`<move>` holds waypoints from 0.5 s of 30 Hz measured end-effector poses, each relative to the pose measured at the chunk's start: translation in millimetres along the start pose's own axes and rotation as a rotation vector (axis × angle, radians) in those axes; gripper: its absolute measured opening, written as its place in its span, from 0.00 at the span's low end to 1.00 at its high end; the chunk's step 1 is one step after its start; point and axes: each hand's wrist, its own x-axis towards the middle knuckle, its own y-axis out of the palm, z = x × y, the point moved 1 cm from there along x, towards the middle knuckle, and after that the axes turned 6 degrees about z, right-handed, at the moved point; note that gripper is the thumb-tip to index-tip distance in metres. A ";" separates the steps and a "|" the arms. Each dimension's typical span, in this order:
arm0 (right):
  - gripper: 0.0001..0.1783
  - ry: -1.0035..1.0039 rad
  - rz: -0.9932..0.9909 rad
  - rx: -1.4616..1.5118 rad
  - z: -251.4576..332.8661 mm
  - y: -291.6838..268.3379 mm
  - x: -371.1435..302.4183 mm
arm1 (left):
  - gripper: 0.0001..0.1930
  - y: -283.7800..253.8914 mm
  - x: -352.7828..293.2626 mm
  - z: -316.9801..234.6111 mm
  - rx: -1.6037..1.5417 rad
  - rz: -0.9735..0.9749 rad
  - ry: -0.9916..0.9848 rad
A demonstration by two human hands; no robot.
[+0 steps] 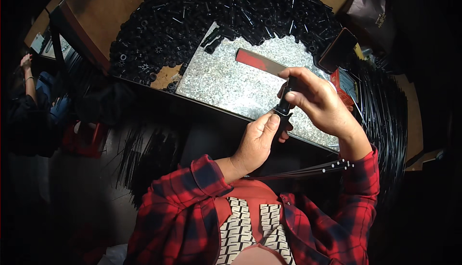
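Observation:
My left hand [255, 142] is closed around the lower end of a glossy black cylindrical part [284, 105], with its thumb pressed along the side. From above, the fingers and thumb of my right hand [320, 102] grip the upper end of the same part. Both hands meet over the front edge of a speckled grey slab [226, 79]. A flat red and brown strip [257, 62] runs across the slab toward my right fingers. Its right end is hidden behind them, so I cannot tell whether they touch it. Two small black parts [211, 44] rest on the slab's far left corner.
A big heap of black parts [178, 22] surrounds the slab's far side. To the right are a dark phone-like slab [338, 49], a red box [340, 86] and long thin black rods [390, 125]. White-tipped rods [313, 170] cross below my hands. Another person's arm [30, 79] shows far left.

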 end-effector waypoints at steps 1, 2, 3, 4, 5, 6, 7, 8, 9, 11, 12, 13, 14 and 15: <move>0.18 0.072 -0.029 -0.090 3.1 1.2 -0.4 | 0.21 0.5 0.1 0.2 0.011 -0.014 0.005; 0.18 0.071 -0.028 -0.089 2.7 2.5 -0.6 | 0.21 0.6 0.3 0.5 0.022 -0.028 0.010; 0.18 0.084 -0.043 -0.099 1.5 3.6 -0.5 | 0.21 -0.1 0.5 0.7 0.022 -0.029 0.010; 0.18 0.099 -0.059 -0.109 0.4 4.5 -0.9 | 0.21 -0.8 0.1 0.4 0.025 -0.008 0.010; 0.18 0.099 -0.060 -0.109 -1.6 4.6 -0.8 | 0.21 -1.3 0.0 0.3 0.027 0.012 0.010; 0.18 0.067 -0.061 -0.092 -4.4 4.0 -0.4 | 0.21 -2.2 0.1 1.5 0.027 0.012 0.010; 0.18 0.035 -0.063 -0.075 -6.7 3.3 -0.5 | 0.21 -3.0 0.4 3.7 -0.009 0.022 -0.002; 0.18 0.035 -0.062 -0.075 -8.5 3.0 -1.0 | 0.21 -3.4 0.8 4.5 -0.045 0.031 -0.012; 0.18 0.044 -0.067 0.041 -10.3 2.8 -1.6 | 0.21 -3.3 1.0 3.7 -0.046 0.032 -0.012; 0.19 0.052 -0.068 0.159 -15.8 5.4 -0.5 | 0.21 -4.4 1.0 2.6 -0.063 0.027 -0.027; 0.19 0.054 -0.086 0.177 -18.6 7.4 0.2 | 0.21 -5.6 1.3 2.7 -0.062 0.026 -0.027; 0.20 0.060 -0.107 0.194 -19.7 8.9 -0.4 | 0.21 -6.7 1.6 3.0 -0.064 0.022 -0.026; 0.20 0.062 -0.110 0.193 -19.1 9.7 -0.9 | 0.21 -7.6 1.7 3.2 -0.065 0.019 -0.026; 0.20 0.078 -0.116 0.159 -18.2 10.5 -1.4 | 0.21 -7.9 1.5 2.7 -0.066 0.023 -0.027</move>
